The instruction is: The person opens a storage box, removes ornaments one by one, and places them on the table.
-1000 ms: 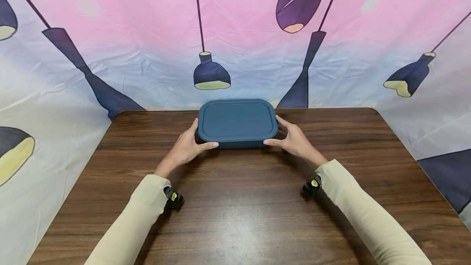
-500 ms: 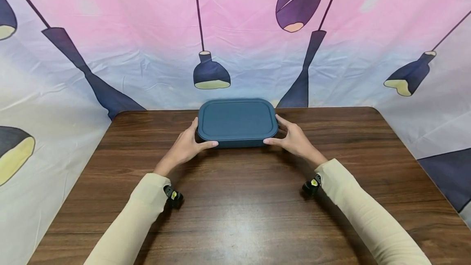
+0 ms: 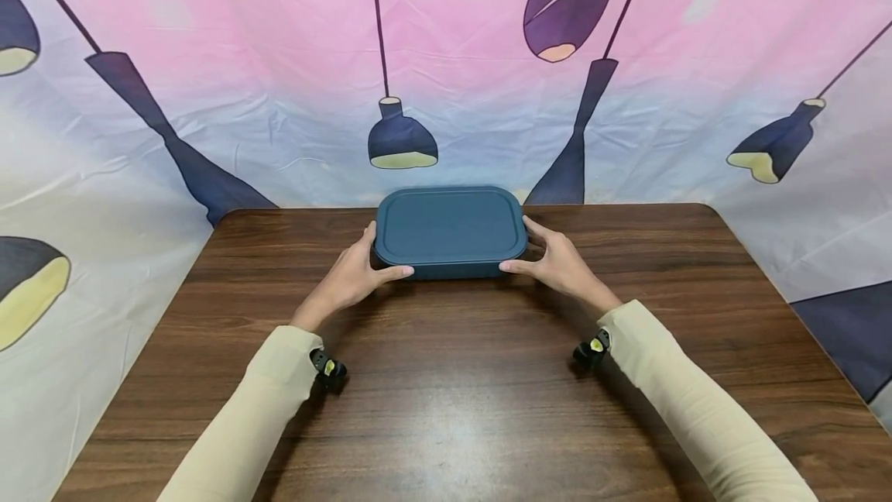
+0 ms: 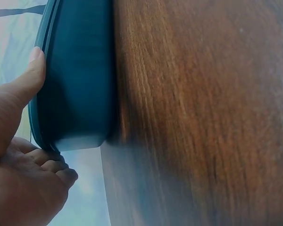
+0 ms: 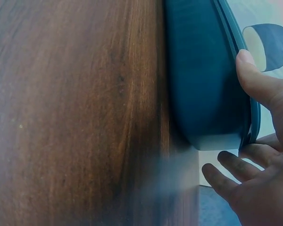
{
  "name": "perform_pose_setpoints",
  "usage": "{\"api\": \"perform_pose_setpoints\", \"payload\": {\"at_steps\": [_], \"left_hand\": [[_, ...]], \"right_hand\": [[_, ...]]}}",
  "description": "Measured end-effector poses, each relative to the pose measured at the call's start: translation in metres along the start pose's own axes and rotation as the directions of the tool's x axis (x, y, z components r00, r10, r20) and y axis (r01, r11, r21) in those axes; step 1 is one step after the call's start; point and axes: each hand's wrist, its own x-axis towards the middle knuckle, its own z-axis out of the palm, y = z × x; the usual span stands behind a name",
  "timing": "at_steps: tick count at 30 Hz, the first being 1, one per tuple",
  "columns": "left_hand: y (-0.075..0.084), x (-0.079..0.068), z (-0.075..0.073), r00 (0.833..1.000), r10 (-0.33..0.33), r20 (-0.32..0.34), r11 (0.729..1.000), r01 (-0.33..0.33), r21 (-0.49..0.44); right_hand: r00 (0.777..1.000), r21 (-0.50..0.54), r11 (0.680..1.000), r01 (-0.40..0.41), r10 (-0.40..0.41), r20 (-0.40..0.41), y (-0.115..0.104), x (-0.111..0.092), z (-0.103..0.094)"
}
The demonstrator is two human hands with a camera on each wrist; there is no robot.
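Observation:
A dark blue lidded box [image 3: 451,225], rectangular with rounded corners, rests at the far edge of the table, its lid on. My left hand [image 3: 346,276] grips its left end, thumb along the front near the lid's rim and fingers at the side. At the opposite end my right hand [image 3: 563,271] holds it the same way. In the left wrist view, the thumb [image 4: 30,77] lies against the lid edge of the box [image 4: 80,70]. The right wrist view has the right thumb [image 5: 257,82] at the rim of the box [image 5: 203,70], with fingers around its end.
The brown wood-grain table [image 3: 446,378] extends toward me from the box. Directly behind its far edge hangs a cloth backdrop [image 3: 300,76] printed with lamps. A small black camera sits on the left wrist [image 3: 331,372] and another on the right wrist [image 3: 591,351].

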Motion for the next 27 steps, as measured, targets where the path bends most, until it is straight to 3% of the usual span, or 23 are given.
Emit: {"api": "perform_pose_setpoints", "payload": {"at_steps": [14, 27], "left_hand": [[0.007, -0.014, -0.002, 1.000, -0.001, 0.006, 1.000, 0.001, -0.018], [0.016, -0.037, -0.001, 1.000, 0.013, -0.016, 0.999, -0.012, 0.051]], "right_hand": [[0.999, -0.041, 0.999, 0.009, -0.010, -0.032, -0.005, -0.011, -0.002], [0.998, -0.103, 0.994, 0.036, -0.041, -0.045, -0.012, -0.034, -0.007]]}}
